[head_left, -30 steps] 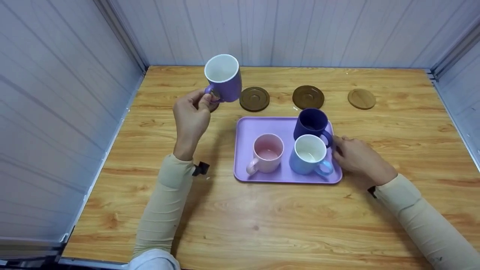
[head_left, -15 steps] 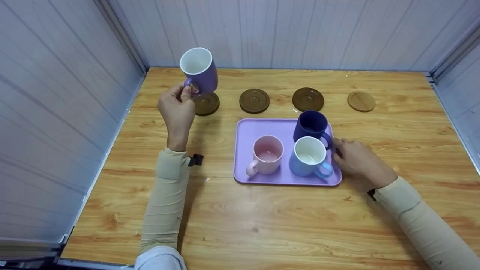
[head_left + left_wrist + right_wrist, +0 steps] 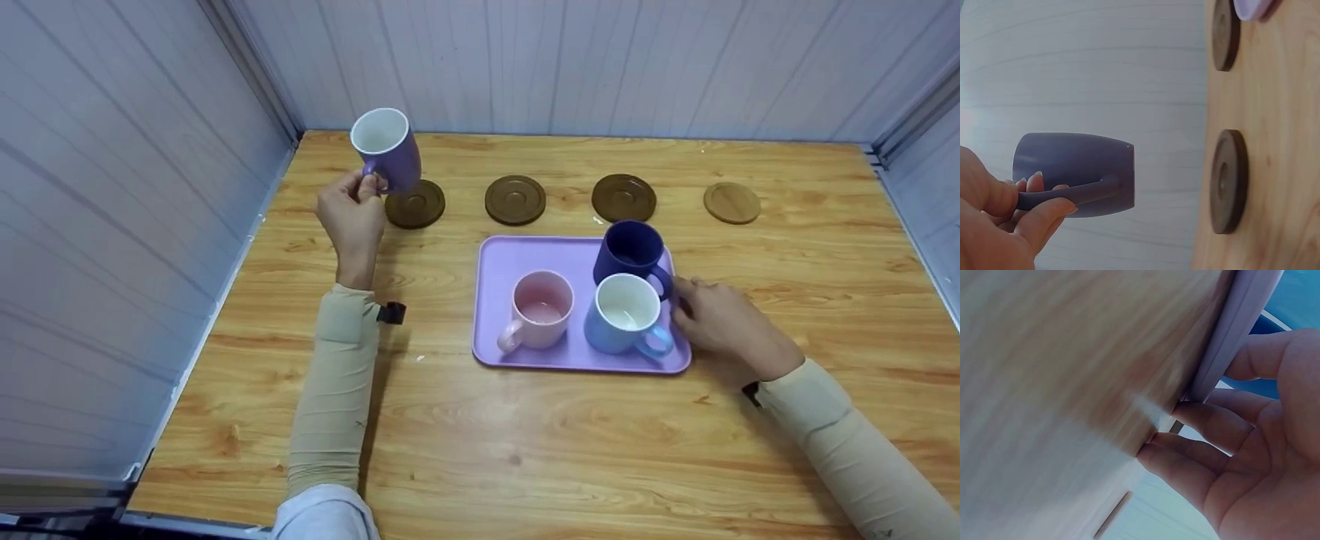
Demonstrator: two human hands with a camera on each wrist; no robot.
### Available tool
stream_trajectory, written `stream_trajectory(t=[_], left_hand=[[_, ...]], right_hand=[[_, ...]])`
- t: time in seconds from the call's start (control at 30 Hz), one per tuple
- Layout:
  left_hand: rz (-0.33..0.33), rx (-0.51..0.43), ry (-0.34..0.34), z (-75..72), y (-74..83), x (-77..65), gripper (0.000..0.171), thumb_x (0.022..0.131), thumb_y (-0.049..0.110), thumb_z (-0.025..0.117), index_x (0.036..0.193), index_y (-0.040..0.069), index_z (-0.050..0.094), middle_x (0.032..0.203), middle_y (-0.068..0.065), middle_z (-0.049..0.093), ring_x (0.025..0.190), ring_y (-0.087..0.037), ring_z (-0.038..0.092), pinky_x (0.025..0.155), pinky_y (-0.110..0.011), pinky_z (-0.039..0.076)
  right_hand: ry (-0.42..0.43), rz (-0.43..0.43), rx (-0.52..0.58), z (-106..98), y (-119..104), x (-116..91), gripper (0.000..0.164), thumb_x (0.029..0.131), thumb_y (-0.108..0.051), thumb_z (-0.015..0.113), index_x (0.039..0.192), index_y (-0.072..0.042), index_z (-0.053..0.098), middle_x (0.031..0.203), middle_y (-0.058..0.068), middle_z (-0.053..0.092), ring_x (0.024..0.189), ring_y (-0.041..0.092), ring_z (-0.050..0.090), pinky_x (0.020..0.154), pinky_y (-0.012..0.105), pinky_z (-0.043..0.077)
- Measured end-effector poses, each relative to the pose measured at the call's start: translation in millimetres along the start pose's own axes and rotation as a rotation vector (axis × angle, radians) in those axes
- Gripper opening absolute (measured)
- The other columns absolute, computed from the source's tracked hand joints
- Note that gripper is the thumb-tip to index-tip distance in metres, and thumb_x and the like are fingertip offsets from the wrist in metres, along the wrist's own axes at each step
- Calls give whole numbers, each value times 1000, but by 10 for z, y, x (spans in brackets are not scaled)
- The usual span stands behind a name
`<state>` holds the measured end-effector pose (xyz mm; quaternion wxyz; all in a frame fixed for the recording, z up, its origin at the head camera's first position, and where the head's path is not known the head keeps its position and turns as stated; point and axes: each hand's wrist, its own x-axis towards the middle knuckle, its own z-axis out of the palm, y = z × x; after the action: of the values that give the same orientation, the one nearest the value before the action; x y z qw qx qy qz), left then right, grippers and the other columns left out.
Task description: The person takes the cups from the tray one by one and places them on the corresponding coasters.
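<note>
My left hand (image 3: 354,217) pinches the handle of a purple mug (image 3: 399,163) with a white inside. The mug hangs in the air above the leftmost dark brown coaster (image 3: 417,205), overlapping its edge in the head view. In the left wrist view, thumb and fingers close round the handle, and a gap separates the mug (image 3: 1081,163) from the coaster (image 3: 1230,183). At the right edge of the lilac tray (image 3: 517,255), my right hand (image 3: 727,322) grips the rim, close beside the dark blue mug (image 3: 630,251). Its fingertips reach the table in the right wrist view.
On the tray also stand a pink mug (image 3: 541,311) and a light blue mug (image 3: 624,315). Behind it lie two more dark coasters (image 3: 515,199) and a lighter wooden one (image 3: 732,202). Panel walls (image 3: 570,67) border the table (image 3: 525,450).
My left hand has carried the purple mug leftward, then lowered it slightly, uncovering more of the left coaster. The right hand has stayed at the tray's edge.
</note>
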<state>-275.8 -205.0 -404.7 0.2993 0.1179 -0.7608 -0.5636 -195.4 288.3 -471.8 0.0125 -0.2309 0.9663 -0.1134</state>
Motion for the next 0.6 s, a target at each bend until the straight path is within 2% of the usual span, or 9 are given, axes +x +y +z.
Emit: stream_trajectory(t=[0.2, 0.37, 0.6], left_hand=[[-26, 42, -5, 72, -181, 43, 20, 98, 1, 63, 87, -2, 79, 84, -11, 76, 80, -16, 71, 66, -20, 50], [-26, 73, -2, 127, -311, 58, 21, 95, 0, 64, 80, 0, 78, 82, -8, 75, 77, -12, 64, 63, -20, 45], [-91, 92, -32, 186, -471, 59, 19, 95, 2, 64, 85, 1, 80, 87, -8, 76, 86, -12, 65, 70, -21, 49]], right_hand=[[71, -34, -28, 24, -3, 1, 11, 95, -12, 59, 99, -2, 62, 78, 12, 56, 61, 31, 55, 56, 53, 48], [52, -15, -22, 19, 3, -1, 13, 97, -14, 59, 101, -3, 63, 78, 11, 56, 62, 28, 53, 57, 49, 47], [49, -12, -13, 23, 8, -7, 13, 98, -14, 59, 103, -4, 64, 78, 9, 55, 62, 26, 52, 56, 46, 46]])
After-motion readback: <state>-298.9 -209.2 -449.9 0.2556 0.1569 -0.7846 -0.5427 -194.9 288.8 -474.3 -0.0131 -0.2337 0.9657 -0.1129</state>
